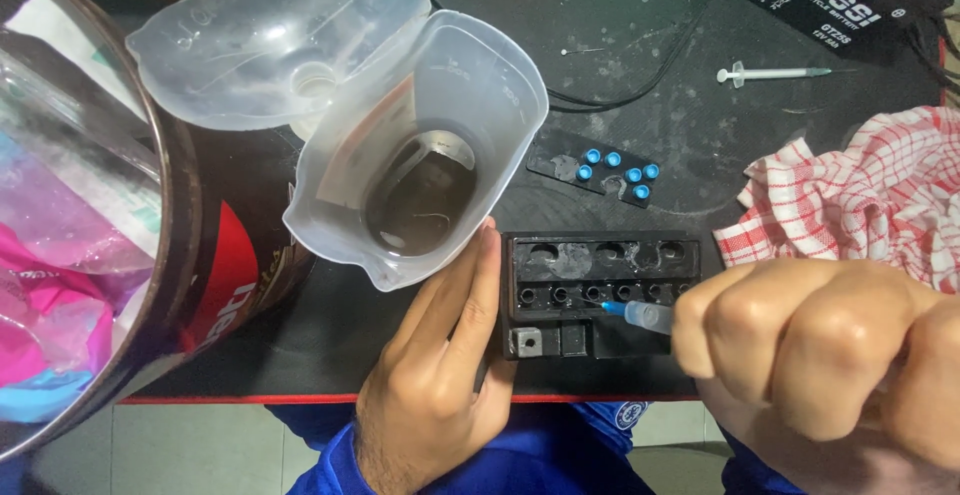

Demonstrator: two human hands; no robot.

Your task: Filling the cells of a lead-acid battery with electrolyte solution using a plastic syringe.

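On the dark tabletop point(700, 135) we saw a clear measuring jug point(430, 145) with a little liquid, just beside a small black battery point(590, 295). Our left hand point(440, 375) lay flat against the battery's left side, fingers released. Our right hand point(820, 355) was clenched around a syringe point(640, 315), its blue tip at one filling hole. A strip of blue caps point(605, 173) lay behind.

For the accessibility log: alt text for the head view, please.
A right hand holds a syringe, its blue tip at a filler hole in a small black battery, while the left hand steadies the battery's side. Beside it stand a clear measuring jug with a little liquid, a strip of blue caps and a red checked cloth.
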